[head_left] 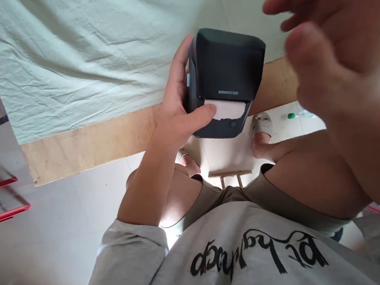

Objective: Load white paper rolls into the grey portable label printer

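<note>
My left hand (182,103) grips a black label printer (229,62) from its left side, with the thumb across the front. White label paper (229,108) with a torn, uneven edge comes out of the printer's slot, and the thumb presses on its left end. "NIIMBOT" is printed on the lid above the paper, and a power button sits below it. The printer is held above the near edge of the table. Up at the right, my right hand (330,35) is raised apart from the printer, blurred by motion, with fingers spread and nothing visible in them.
A wrinkled pale green cloth (83,49) covers the wooden table (92,145), whose bare edge faces me. Red-edged shelves (5,214) stand at the left. Below are my legs, a small wooden stool bar (229,173) and a bottle with a green cap (291,115) on the floor.
</note>
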`<act>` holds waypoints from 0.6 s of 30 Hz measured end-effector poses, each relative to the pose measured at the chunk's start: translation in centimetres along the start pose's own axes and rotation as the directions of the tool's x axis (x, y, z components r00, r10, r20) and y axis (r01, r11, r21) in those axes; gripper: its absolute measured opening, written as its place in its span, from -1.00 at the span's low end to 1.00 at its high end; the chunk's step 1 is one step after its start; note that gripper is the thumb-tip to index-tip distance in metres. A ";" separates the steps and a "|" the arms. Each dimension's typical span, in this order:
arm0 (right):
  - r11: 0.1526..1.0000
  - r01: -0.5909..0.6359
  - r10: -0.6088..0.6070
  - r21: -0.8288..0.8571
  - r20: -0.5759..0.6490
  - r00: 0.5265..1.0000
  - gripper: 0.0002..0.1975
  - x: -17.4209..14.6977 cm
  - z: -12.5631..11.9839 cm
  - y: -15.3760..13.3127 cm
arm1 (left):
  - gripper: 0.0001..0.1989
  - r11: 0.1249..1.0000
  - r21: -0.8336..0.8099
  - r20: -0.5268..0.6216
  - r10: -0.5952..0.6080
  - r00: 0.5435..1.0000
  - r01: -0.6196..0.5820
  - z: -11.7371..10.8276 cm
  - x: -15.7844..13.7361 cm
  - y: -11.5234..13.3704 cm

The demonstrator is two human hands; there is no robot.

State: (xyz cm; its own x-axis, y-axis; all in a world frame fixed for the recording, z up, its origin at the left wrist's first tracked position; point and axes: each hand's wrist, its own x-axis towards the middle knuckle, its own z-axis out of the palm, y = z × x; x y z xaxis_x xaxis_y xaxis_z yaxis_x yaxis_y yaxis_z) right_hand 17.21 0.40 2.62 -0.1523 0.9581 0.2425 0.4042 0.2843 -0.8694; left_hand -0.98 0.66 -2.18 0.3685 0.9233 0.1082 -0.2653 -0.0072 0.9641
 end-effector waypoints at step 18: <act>0.964 0.202 -0.145 -0.174 0.293 0.945 -0.37 0.2 1.6 2.5 | -0.72 0.981 -0.110 -0.054 -0.165 0.985 0.158 0.8 -0.3 1.6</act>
State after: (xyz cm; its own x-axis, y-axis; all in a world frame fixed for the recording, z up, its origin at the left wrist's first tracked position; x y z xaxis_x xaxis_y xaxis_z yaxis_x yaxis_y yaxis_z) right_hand 16.74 1.24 -0.16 -0.4665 0.8543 0.2291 0.5159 0.4732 -0.7141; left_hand -0.80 0.09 -0.48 0.3587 0.9312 -0.0655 -0.3003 0.1815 0.9364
